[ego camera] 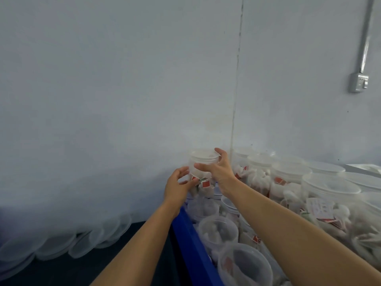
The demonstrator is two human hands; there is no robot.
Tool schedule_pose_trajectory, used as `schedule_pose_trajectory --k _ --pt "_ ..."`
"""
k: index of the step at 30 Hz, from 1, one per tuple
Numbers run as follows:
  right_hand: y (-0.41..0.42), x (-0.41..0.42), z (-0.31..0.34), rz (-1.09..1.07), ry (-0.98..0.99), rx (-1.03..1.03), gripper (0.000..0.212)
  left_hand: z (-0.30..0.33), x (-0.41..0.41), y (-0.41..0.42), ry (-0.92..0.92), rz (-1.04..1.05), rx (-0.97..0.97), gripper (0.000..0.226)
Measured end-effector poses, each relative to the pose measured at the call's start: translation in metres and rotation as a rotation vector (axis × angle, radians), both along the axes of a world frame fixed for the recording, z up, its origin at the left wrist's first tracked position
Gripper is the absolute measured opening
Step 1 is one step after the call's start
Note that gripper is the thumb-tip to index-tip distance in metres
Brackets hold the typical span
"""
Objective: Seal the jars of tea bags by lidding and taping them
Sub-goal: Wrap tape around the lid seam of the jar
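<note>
Right hand point(219, 169) grips lidded tea-bag jar point(201, 172) at rim, thumb and fingers curled round. Left hand point(179, 185) supports jar side, fingers spread. Blue crate point(190, 240) below.

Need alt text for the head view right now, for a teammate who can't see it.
Both hands hold a clear lidded jar of tea bags up near a white wall: right hand grips its upper part, left hand touches its side. Below, more jars fill a blue bin; loose lids lie left.
</note>
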State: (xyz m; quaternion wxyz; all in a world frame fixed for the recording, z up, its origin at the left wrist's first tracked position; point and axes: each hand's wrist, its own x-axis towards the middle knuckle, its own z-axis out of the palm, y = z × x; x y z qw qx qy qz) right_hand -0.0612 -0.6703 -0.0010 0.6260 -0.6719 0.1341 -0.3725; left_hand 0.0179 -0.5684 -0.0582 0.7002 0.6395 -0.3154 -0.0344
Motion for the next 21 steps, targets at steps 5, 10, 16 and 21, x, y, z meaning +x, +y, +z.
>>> schedule_pose_trajectory --k 5,10,16,21 --pt "-0.006 0.025 -0.010 0.000 0.016 0.012 0.097 -0.015 0.015 -0.006 0.051 -0.001 -0.051 0.044" --pt "-0.005 0.039 -0.013 0.022 0.053 -0.018 0.098 -0.022 0.021 -0.006 0.063 0.005 -0.069 0.045" --pt "-0.002 0.037 -0.013 0.014 0.094 -0.053 0.090 -0.025 0.020 -0.006 0.048 0.002 -0.009 0.048" --pt "0.000 0.030 -0.012 0.002 0.154 -0.029 0.082 -0.022 0.016 -0.003 0.093 -0.096 0.011 0.045"
